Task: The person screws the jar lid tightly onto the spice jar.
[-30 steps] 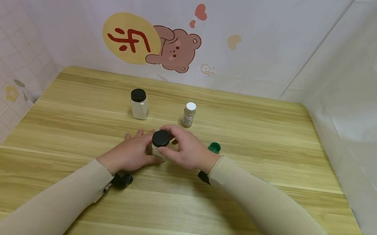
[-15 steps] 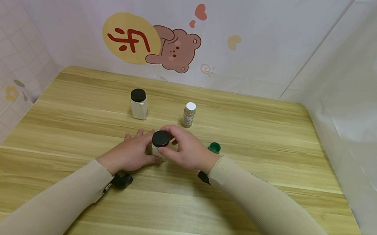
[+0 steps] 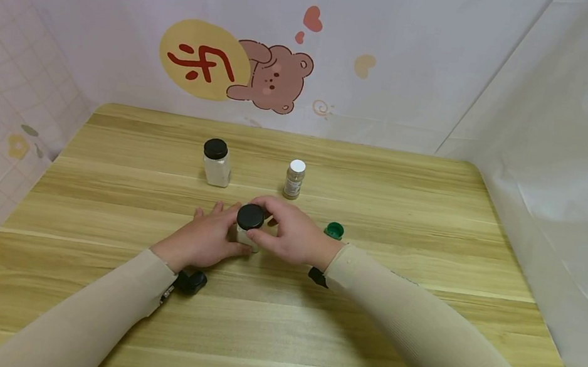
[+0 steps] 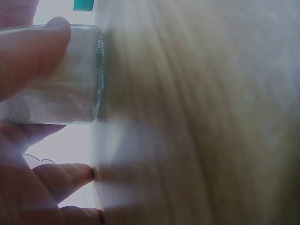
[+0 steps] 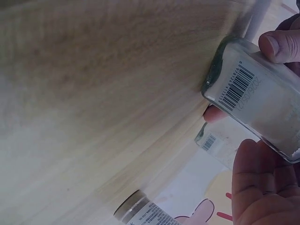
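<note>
A square glass jar [image 3: 247,239] with pale contents and a black lid [image 3: 251,216] stands upright on the table between my hands. My left hand [image 3: 208,239] grips its body, with the thumb on the near side and other fingers spread behind. In the left wrist view, the left thumb [image 4: 33,58] lies across the glass. My right hand [image 3: 292,234] holds the lid from the right, thumb in front and fingers at the far side. A barcode and a printed date show on the jar [image 5: 253,89] in the right wrist view.
Behind my left hand stands a similar black-lidded jar [image 3: 217,169]. A small white-capped bottle [image 3: 294,180] with a label is to its right. Something with a green top [image 3: 334,230] is partly hidden by my right wrist. The wooden table [image 3: 272,332] meets a printed cloth backdrop.
</note>
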{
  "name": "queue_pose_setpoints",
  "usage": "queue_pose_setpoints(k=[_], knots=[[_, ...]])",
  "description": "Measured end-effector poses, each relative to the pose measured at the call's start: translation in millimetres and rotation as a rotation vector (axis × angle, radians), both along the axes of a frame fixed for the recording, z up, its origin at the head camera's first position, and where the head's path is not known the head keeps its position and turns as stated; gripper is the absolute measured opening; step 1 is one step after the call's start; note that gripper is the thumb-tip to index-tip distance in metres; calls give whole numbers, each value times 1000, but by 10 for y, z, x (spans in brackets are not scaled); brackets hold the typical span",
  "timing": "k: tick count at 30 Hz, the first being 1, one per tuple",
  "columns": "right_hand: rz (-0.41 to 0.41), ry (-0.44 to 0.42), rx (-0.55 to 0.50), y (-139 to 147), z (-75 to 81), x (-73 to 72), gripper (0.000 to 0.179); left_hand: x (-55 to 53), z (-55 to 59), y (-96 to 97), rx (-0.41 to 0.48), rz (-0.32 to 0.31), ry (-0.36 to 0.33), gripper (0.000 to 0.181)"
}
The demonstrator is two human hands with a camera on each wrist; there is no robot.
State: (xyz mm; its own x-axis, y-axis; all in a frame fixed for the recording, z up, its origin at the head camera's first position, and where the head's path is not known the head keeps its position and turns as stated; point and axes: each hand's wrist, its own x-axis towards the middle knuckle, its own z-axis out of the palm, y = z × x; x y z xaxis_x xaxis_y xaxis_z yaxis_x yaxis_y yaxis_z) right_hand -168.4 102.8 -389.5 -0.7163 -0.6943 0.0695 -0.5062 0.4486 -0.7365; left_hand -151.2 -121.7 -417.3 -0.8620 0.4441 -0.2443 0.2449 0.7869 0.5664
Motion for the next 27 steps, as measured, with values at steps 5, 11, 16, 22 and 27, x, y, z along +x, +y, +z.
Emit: queue_pose_setpoints(k=[5,11,16,22,27], knots=[[7,-5,-1,3,7,7,53,1,-6,-1,-12,-9,20,85],[4,7,2,1,-4,7,45,0,-7,2,-12,-7,15,86],[-2,-7,-2,1,1,7,49,2,-9,1,-10,-10,17,86],[9,1,-5,7,-6,2,52,2,-5,3,-10,-4,19,86],[1,12,2,2,-12,5,44,0,2,7,-2,0,12,85]])
